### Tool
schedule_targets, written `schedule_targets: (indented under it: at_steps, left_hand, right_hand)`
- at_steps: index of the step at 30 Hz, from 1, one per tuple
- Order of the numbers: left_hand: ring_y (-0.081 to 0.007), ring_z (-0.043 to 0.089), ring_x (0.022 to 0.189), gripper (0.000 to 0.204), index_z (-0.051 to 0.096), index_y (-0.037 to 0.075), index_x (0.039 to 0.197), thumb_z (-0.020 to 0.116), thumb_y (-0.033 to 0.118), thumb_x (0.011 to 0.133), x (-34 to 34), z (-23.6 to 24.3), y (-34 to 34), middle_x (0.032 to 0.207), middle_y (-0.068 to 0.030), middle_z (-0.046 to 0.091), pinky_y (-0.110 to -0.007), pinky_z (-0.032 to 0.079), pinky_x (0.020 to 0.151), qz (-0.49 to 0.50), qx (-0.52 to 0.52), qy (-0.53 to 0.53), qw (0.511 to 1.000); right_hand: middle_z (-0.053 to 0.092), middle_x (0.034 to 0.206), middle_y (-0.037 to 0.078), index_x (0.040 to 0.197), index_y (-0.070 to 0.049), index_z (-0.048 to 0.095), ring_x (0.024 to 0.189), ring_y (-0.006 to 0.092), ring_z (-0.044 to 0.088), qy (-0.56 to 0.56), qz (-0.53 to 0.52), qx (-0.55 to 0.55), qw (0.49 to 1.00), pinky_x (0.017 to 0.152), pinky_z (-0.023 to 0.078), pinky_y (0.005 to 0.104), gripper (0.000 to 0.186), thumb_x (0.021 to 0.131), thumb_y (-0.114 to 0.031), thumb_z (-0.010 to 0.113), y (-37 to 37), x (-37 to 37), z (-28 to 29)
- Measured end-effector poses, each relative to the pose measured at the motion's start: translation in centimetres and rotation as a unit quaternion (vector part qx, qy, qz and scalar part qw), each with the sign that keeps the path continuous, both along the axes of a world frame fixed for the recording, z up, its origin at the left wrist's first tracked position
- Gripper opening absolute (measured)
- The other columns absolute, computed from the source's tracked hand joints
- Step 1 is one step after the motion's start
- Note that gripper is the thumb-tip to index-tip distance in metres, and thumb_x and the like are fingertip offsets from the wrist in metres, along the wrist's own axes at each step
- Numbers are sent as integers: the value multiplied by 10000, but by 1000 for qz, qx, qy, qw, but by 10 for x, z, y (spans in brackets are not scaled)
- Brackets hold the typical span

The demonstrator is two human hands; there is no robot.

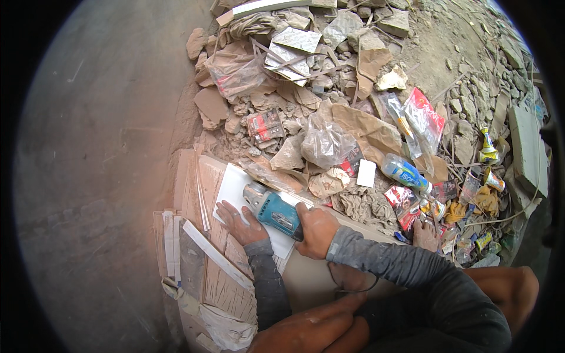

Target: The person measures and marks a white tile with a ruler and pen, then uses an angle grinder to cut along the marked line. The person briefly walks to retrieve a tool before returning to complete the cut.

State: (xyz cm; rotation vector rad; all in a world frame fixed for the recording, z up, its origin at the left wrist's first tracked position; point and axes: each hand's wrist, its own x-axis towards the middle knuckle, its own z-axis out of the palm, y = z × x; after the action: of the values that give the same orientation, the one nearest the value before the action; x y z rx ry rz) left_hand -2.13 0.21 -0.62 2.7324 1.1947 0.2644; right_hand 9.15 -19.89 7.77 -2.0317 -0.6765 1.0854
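Note:
My right hand (318, 231) is wrapped round the rear of a teal angle grinder (276, 213), whose grey metal head points up and to the left. The grinder lies over a white tile or panel (230, 187), and I cannot make out its disc. Fingers stretched out, my left hand (240, 226) lies flat on the left part of the white piece, close to the grinder's head. Under the white piece is a dusty stack of brownish boards or tiles (229, 259).
Long white strips (215, 253) lie left of my left forearm. Beyond the stack spreads rubble with plastic bags (327, 141), torn brown paper (376, 132), a plastic bottle (406, 172) and small yellow containers (488, 150). My bare foot (425, 236) rests among the litter.

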Motion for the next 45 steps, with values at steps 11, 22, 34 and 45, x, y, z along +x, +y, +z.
schedule_targets:
  at_steps: [11,22,34,45]
  left_hand:
    - [-436,207,1551,694,238,-43,1607,300,425,1098,0,-1,1,1664,-271,244,-547,124,1271,-1,5,9,1000]
    - [-439,231,1540,687,260,-67,1590,299,415,1101,0,0,0,1645,-290,270,-544,124,1277,-9,20,6,1000]
    - [-436,222,1546,694,260,-51,1597,308,428,1098,-1,-4,3,1654,-281,259,-549,124,1274,-7,19,3,1000]
    - [-432,212,1552,690,250,-37,1607,315,423,1098,1,-2,0,1660,-269,259,-555,128,1269,10,4,-1,1000]
  right_hand:
    - [662,889,345,1179,100,471,870,507,682,-3,-4,-2,1000,799,555,542,618,727,-183,783,-6,-7,-7]
    - [671,953,352,1205,118,469,908,508,693,8,11,-19,1000,836,572,533,601,754,-158,754,-12,-4,4]
    - [669,983,342,1230,92,454,931,498,694,17,21,-35,999,855,568,530,626,764,-177,774,-15,-4,5]
    - [668,970,335,1232,88,458,929,493,693,13,23,-35,999,845,566,529,625,762,-176,773,-18,-3,7]
